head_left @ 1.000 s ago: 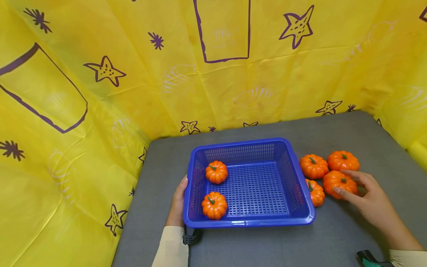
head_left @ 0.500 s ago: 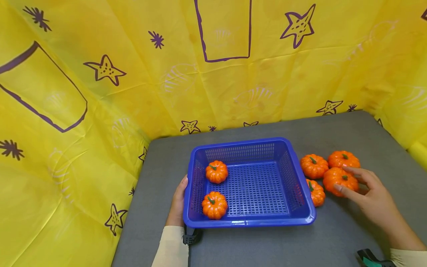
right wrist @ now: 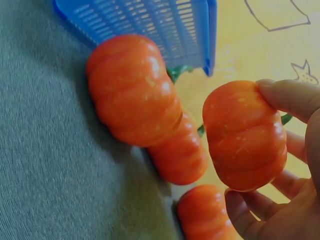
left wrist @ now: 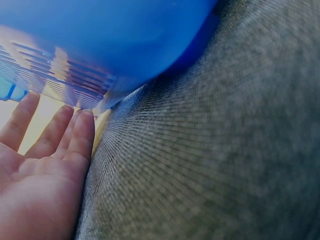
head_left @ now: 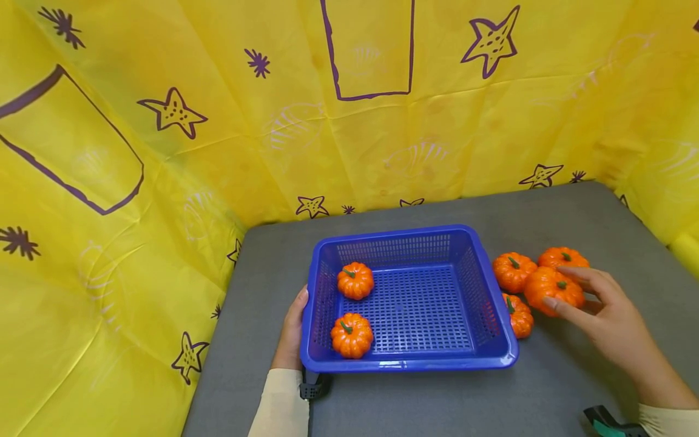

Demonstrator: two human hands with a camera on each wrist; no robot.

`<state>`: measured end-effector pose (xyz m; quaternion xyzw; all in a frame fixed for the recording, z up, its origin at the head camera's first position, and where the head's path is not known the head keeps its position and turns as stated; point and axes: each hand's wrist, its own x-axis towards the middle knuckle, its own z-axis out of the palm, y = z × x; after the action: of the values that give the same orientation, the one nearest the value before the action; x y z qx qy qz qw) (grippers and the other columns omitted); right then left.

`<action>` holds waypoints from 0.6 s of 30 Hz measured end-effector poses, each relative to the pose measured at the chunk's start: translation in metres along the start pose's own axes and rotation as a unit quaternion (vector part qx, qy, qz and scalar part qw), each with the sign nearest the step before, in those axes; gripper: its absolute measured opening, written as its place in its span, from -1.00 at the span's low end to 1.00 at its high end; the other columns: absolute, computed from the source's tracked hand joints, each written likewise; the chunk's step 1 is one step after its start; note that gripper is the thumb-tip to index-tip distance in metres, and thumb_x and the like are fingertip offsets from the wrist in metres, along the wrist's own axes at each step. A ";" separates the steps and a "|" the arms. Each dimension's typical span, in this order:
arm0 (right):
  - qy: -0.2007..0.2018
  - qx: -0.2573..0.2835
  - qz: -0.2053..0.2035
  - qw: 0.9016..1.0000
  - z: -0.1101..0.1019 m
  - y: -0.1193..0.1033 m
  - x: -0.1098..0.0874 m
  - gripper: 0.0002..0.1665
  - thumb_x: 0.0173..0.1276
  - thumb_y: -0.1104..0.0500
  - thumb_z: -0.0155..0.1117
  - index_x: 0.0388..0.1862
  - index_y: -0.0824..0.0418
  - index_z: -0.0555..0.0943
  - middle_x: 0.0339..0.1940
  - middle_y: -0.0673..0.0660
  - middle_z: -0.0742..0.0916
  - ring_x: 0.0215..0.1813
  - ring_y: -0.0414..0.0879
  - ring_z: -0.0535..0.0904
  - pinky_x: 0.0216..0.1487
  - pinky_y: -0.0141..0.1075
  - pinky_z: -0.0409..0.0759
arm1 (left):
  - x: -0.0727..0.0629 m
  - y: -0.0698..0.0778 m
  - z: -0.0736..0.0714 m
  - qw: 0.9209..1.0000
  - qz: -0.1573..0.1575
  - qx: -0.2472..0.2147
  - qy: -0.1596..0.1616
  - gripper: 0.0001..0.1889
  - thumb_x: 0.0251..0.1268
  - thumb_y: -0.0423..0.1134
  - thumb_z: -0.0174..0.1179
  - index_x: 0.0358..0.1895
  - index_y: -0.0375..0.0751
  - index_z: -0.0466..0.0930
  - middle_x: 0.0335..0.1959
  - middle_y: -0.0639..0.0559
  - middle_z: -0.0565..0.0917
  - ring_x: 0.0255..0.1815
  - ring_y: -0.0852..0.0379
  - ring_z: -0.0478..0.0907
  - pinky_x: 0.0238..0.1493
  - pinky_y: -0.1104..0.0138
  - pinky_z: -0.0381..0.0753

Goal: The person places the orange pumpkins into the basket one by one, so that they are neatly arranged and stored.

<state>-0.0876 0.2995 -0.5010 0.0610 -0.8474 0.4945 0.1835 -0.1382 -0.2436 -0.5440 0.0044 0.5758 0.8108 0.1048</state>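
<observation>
My right hand (head_left: pixel 614 315) pinches a small orange pumpkin (head_left: pixel 553 290) between thumb and fingers. In the right wrist view this pumpkin (right wrist: pixel 245 135) is raised off the table, its green stem pointing away. Close by on the table lie three more pumpkins: one at the back left (head_left: pixel 514 271), one at the back right (head_left: pixel 562 257), partly covered, and one (head_left: pixel 519 315) half hidden by the basket. The blue plastic basket (head_left: pixel 404 365) holds two pumpkins along its left side. Against its left wall rests my left hand (head_left: pixel 292 328), fingers (left wrist: pixel 80 135) extended and touching the slotted side.
A grey cloth-covered table (head_left: pixel 437 403) carries everything. Yellow sheeting (head_left: pixel 371 145) with purple starfish drawings stands behind and to the left, and also at the far right. A black strap (head_left: pixel 315 388) sits at the left wrist.
The gripped pumpkin has come up off the table and shifted slightly left and away, together with my right hand. My left hand and the basket stay in place.
</observation>
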 end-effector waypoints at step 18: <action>-0.005 0.027 -0.022 0.999 0.010 -0.026 0.006 -0.23 0.17 0.64 0.54 0.38 0.39 0.60 0.32 -0.07 0.59 0.26 -0.24 0.46 0.06 -0.67 0.48 | 0.000 0.000 0.000 1.000 0.004 0.001 -0.004 -0.36 0.73 0.24 -0.11 0.73 0.19 0.23 0.64 -0.08 0.38 0.57 -0.26 0.35 0.45 -0.02 0.49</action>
<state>-0.0878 0.2782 -0.4821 0.0871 -0.8329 0.5132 0.1880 -0.1383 -0.2440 -0.5445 0.0099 0.5763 0.8106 0.1036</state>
